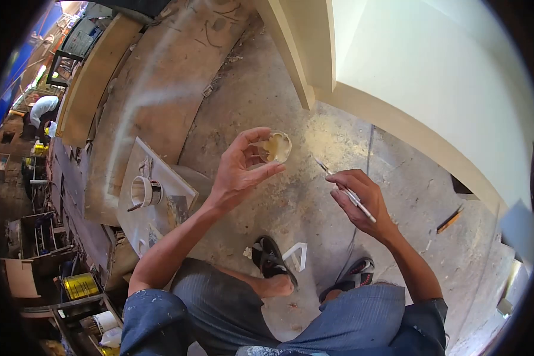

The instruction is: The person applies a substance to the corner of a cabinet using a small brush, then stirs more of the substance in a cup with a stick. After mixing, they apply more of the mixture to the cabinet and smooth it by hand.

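Note:
My left hand (pixel 234 169) is wrapped round a small clear cup (pixel 283 147), tilted so that its mouth faces me. Yellowish, paste-like stuff (pixel 272 148) coats part of the inside. To the right, my right hand (pixel 361 204) grips a slim paintbrush (pixel 355 200) with a pale handle. Its thin, dark tip points up and left toward the cup, a short gap away from it. Both hands are in the air above the concrete floor, in front of my knees.
A cream-painted panel (pixel 409 65) curves along the upper right. At left, a board (pixel 175 178) carries a white tub (pixel 139 191). An orange-handled tool (pixel 451 219) and a white angled piece (pixel 302 256) lie on the floor (pixel 338 133). A person (pixel 44 110) crouches far left.

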`<state>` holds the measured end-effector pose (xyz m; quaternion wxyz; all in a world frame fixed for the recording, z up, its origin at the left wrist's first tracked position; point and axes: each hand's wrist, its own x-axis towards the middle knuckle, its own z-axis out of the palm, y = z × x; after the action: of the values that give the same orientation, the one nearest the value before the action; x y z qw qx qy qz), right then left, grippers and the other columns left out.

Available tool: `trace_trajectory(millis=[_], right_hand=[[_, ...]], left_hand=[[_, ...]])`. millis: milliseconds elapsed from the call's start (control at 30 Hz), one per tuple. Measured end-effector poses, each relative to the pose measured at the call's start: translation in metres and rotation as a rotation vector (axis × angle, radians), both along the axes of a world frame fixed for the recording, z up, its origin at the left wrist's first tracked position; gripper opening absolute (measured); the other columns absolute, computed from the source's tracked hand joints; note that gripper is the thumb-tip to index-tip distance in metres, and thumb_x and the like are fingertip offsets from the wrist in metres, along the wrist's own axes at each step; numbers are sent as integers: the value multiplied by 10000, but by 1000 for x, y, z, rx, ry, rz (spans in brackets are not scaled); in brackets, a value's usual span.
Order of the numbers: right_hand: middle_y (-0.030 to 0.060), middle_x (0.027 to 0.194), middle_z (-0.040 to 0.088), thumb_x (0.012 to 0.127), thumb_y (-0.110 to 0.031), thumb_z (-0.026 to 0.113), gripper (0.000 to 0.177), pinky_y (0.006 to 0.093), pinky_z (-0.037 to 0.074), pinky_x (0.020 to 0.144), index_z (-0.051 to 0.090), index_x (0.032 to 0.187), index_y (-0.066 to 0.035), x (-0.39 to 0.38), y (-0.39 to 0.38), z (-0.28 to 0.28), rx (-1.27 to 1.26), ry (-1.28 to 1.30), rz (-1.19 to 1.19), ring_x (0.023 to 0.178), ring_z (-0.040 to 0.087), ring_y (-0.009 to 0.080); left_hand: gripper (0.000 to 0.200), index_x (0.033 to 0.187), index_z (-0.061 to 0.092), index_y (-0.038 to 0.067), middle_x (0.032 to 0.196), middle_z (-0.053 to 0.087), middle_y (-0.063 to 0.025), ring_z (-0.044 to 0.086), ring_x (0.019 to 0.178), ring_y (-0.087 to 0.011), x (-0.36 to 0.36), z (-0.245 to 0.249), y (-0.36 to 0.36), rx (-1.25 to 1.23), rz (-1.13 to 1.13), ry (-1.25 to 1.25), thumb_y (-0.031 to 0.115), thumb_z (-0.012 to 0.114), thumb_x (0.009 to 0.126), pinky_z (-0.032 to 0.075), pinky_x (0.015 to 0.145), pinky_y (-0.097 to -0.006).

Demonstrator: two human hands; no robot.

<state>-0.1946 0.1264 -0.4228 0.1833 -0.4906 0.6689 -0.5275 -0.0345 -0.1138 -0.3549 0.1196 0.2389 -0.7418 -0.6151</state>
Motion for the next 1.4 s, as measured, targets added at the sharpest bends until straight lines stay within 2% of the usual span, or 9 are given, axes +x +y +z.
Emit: trace_trajectory(millis=[133,233,400,633,833,1133,1333,1367,1400], right_hand=[[180,1103,697,919,0,692,283,411,553,848,703,1197,-49,12,-16,-44,-160,110,-113,999,682,354],[168,1101,677,948,1,643,288,380,545,824,696,1228,-37,18,-26,-70,-185,149,-214,926,669,299],[173,1130,664,920,0,671,337,410,536,849,672,1255,-40,20,-43,-93,-287,207,-261,988,644,339],[176,1150,695,937,-18,664,307,420,532,870,694,1243,-22,14,-58,-98,-392,196,-290,991,649,335],[171,1097,723,952,-10,642,281,397,538,855,699,1228,-4,5,-60,-102,-438,-56,-346,967,657,305],[164,1093,720,912,36,684,314,393,534,861,696,1222,-11,-16,-63,-64,-443,339,-329,977,653,327],[111,1102,733,892,-18,733,334,505,451,1045,709,1224,-49,-29,-51,-61,-356,617,-293,1064,636,307],[59,1101,738,876,-48,759,349,589,366,1135,717,1221,-81,-32,-50,-61,-321,656,-311,1115,627,283],[46,1099,738,871,-54,765,352,605,345,1153,718,1218,-92,-35,-50,-59,-316,739,-317,1128,626,277]], left_hand=[[685,1441,512,0,1357,606,-87,628,1184,-162,5,-15,-1,-35,13,20,44,866,857,541,1044,-327],[670,1427,506,-12,1336,614,-106,653,1149,-178,11,-18,4,-42,18,16,85,865,870,578,987,-320],[657,1425,507,-15,1349,608,-107,638,1168,-163,16,-15,8,-93,1,25,73,857,876,561,1012,-317],[664,1433,527,8,1388,603,-84,615,1219,-165,15,-7,11,-93,35,9,93,863,867,506,1087,-332],[643,1434,525,7,1396,601,-86,617,1225,-171,8,-13,7,-92,10,34,81,846,882,506,1088,-332],[638,1440,517,-4,1371,612,-107,628,1194,-151,-20,-24,0,-114,1,64,100,839,898,529,1036,-314],[637,1421,536,6,1343,629,-106,660,1121,-141,-32,-37,-7,-104,-32,77,143,856,888,535,988,-291],[635,1418,538,8,1338,632,-105,662,1117,-141,-29,-36,-6,-108,-29,74,146,857,887,536,983,-291],[633,1416,540,10,1333,635,-105,664,1113,-142,-26,-33,-5,-114,-29,69,149,858,886,538,977,-291]])
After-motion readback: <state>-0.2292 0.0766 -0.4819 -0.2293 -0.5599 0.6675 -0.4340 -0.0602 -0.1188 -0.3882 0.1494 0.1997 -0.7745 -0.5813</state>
